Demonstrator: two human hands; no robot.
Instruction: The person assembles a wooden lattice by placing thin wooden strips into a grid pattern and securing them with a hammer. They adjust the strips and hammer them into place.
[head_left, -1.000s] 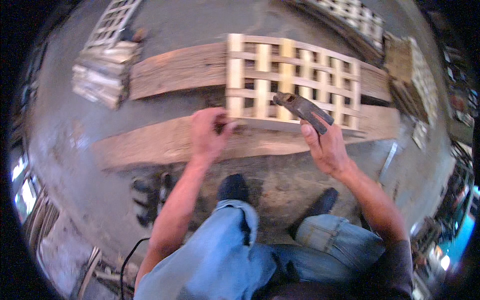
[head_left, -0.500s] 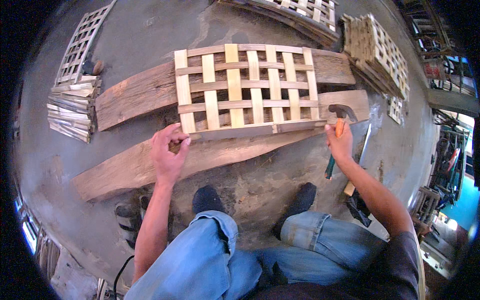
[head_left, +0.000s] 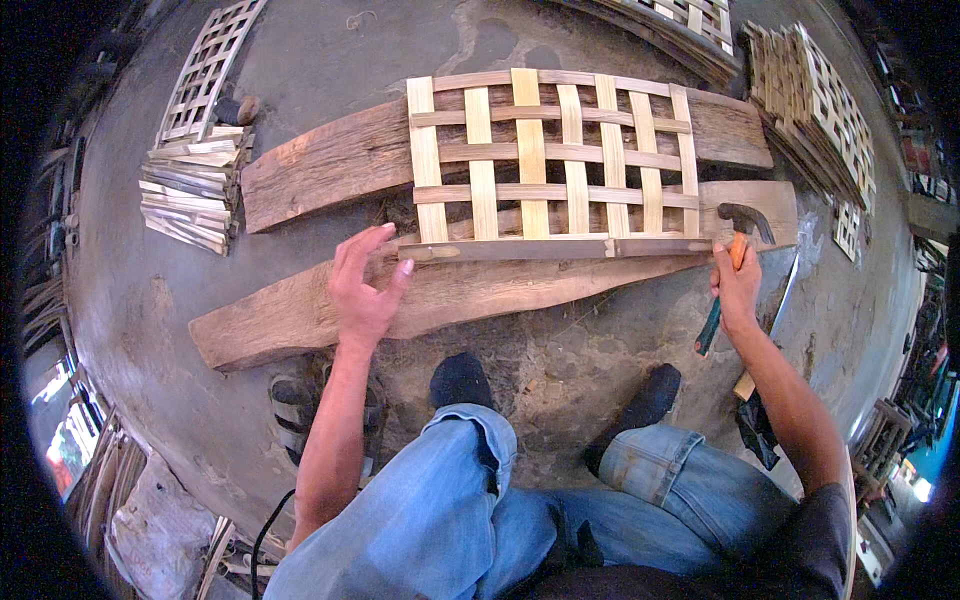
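Note:
A woven panel of pale bamboo strips [head_left: 529,165] lies across two weathered wooden boards, the far board [head_left: 320,165] and the near board [head_left: 490,292]. Along its near edge runs a darker split-bamboo rail [head_left: 530,251]. My left hand [head_left: 363,298] is beside the rail's left end, fingers spread and thumb close to it, gripping nothing. In my right hand [head_left: 738,290] is a claw hammer [head_left: 739,246] with an orange and green handle, its head over the near board's right end. My right fingers are by the rail's right end; whether they touch it I cannot tell.
Stacked woven panels [head_left: 805,110] stand at the far right. A pile of bamboo strips [head_left: 190,195] and another panel [head_left: 208,75] are at the far left. Sandals [head_left: 291,412] rest by my left arm; a long blade [head_left: 785,295] lies right of my right hand.
My left fingers have opened and come away from the panel's near left corner. The whole view has shifted, with things appearing farther right. The hammer is still in my right hand.

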